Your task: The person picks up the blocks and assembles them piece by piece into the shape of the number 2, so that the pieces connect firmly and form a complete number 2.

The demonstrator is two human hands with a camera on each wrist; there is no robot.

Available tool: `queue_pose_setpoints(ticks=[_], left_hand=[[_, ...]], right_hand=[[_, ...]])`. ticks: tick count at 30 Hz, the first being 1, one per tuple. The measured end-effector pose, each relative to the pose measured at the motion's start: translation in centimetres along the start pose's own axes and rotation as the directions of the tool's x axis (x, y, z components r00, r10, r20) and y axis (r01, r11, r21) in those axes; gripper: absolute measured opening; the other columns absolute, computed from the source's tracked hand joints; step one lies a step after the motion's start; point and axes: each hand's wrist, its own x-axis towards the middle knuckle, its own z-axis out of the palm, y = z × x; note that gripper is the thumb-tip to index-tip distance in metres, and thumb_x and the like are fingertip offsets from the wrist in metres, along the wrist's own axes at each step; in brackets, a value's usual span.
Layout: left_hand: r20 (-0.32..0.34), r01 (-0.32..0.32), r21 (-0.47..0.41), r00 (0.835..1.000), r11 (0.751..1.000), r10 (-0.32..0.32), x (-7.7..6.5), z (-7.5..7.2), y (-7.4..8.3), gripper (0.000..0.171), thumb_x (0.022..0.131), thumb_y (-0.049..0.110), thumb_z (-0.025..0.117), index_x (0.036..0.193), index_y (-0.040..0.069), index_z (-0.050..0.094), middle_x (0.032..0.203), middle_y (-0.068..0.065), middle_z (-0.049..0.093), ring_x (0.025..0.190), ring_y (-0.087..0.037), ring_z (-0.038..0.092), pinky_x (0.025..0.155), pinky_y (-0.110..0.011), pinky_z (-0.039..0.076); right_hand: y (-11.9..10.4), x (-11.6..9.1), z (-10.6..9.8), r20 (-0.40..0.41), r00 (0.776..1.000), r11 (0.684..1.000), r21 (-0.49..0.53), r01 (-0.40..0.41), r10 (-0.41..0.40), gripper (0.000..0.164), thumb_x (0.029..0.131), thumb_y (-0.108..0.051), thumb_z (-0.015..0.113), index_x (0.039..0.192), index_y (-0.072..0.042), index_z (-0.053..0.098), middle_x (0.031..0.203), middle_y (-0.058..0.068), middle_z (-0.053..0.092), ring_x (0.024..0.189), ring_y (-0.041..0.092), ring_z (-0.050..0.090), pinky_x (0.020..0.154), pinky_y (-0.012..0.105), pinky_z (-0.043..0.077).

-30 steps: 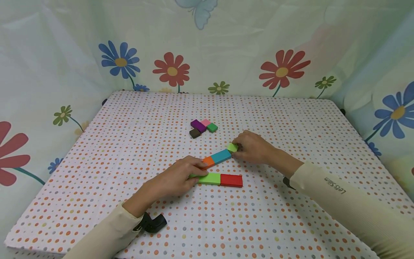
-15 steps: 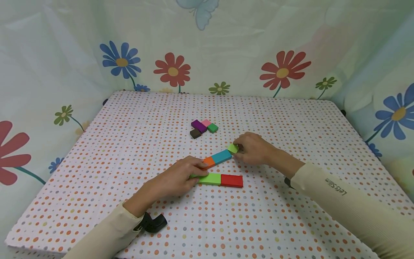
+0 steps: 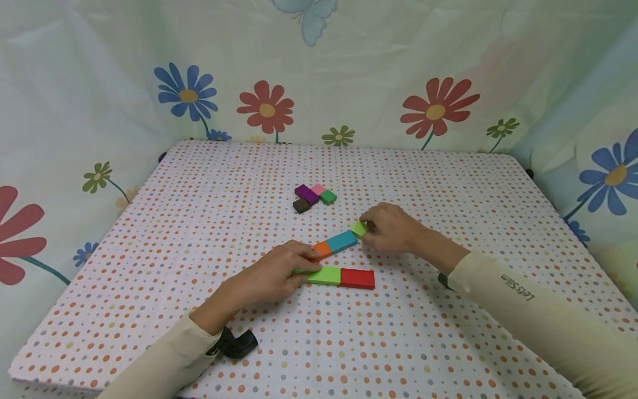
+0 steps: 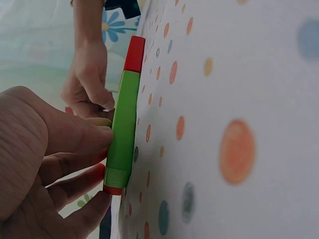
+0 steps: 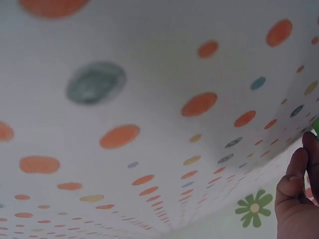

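Note:
My left hand (image 3: 274,271) rests over the left ends of two rows of flat blocks, touching the orange block (image 3: 323,250) with a finger. In the left wrist view, its thumb lies on the long green block (image 4: 124,114), with the other fingers spread near the row's red near end (image 4: 113,190). A red block (image 3: 357,279) ends this row on the right. The second row slants up from the orange block to a blue block (image 3: 341,242). At its right end, my right hand (image 3: 391,227) pinches a light green block (image 3: 358,228). The left hand covers both rows' left ends.
Farther back lies a small cluster: a purple block (image 3: 306,194), a pink one (image 3: 318,189), a green one (image 3: 327,197) and a dark brown one (image 3: 301,205). A dotted cloth (image 3: 423,343) covers the table. A flowered curtain (image 3: 349,66) hangs behind.
The right fingers have shifted very slightly around the light green block. The left hand and both rows stay practically where they were.

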Motion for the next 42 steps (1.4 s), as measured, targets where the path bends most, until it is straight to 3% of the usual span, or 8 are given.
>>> queue_pose_setpoints(ticks=[11, 19, 34, 42], left_hand=[[0.004, 0.015, -0.009, 1.0, 1.0, -0.015, 0.0, -0.1, 0.1, 0.03, 0.096, 0.001, 0.064, 0.124, 0.005, 0.073, 0.138, -0.006, 0.062, 0.135, -0.025, 0.05, 0.113, -0.043, 0.04], [0.009, 0.02, -0.002, 1.0, 1.0, -0.02, 0.0, -0.2, 0.1, 0.03, 0.096, 0.001, 0.064, 0.124, 0.005, 0.073, 0.139, -0.006, 0.062, 0.136, -0.025, 0.05, 0.113, -0.043, 0.04], [0.015, 0.02, 0.004, 1.0, 1.0, -0.02, 0.1, -0.1, 0.1, 0.029, 0.096, 0.002, 0.064, 0.124, 0.006, 0.073, 0.137, -0.006, 0.062, 0.135, -0.025, 0.051, 0.113, -0.043, 0.041], [0.025, 0.023, -0.002, 0.999, 1.0, -0.023, 0.0, -0.2, 0.3, 0.03, 0.097, 0.002, 0.063, 0.126, 0.005, 0.072, 0.14, -0.006, 0.061, 0.137, -0.026, 0.049, 0.114, -0.044, 0.039]], right_hand=[[-0.3, 0.7, -0.4, -0.021, 1.0, 1.0, -0.019, -0.005, 0.005, 0.043, 0.09, -0.028, 0.06, 0.122, -0.001, 0.069, 0.101, 0.008, 0.069, 0.097, 0.024, 0.056, 0.083, 0.044, 0.051], [-0.7, 1.7, -0.2, 0.0, 0.999, 0.997, -0.054, -0.051, 0.051, 0.051, 0.096, -0.04, 0.06, 0.132, -0.004, 0.064, 0.117, 0.011, 0.069, 0.115, 0.03, 0.053, 0.093, 0.051, 0.051], [-0.9, 3.3, 0.1, -0.009, 0.998, 0.99, -0.126, -0.063, 0.063, 0.065, 0.095, -0.045, 0.061, 0.145, -0.006, 0.053, 0.141, 0.014, 0.059, 0.129, 0.036, 0.045, 0.105, 0.055, 0.042], [-1.3, 4.1, 0.3, 0.015, 0.992, 0.983, -0.137, -0.124, 0.128, 0.072, 0.095, -0.049, 0.061, 0.152, -0.008, 0.045, 0.145, 0.015, 0.056, 0.131, 0.037, 0.041, 0.106, 0.056, 0.041]])
